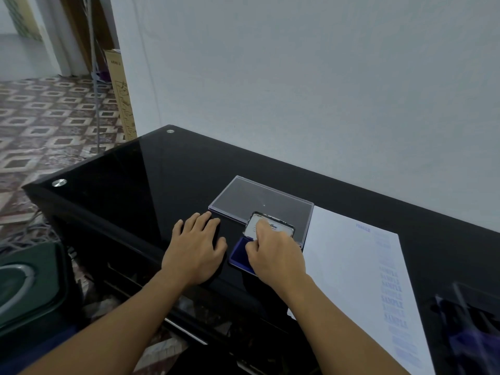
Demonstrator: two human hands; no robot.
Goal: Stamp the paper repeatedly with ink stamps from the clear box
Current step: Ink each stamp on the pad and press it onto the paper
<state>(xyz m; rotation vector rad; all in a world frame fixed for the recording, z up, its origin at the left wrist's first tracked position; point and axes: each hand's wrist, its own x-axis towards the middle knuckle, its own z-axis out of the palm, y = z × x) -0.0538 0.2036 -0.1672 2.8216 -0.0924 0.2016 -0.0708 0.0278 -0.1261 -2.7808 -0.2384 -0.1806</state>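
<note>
Head view: left grip (197,247) flat on table (135,169); right grip (273,253) pinches one ink pad lid (282,228) beside one paper (346,261).

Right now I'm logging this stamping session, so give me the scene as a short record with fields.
surface: black glass table
paper: white sheet at right, a column of blue SAMPLE prints
ink pad: blue, open, its lid raised
clear flat case: behind the ink pad
clear box: bottom right, blurred, dark things inside
left hand: flat on the table, fingers spread
right hand: over the ink pad, one fingertip on the lid; whether it holds a stamp cannot be told
</note>
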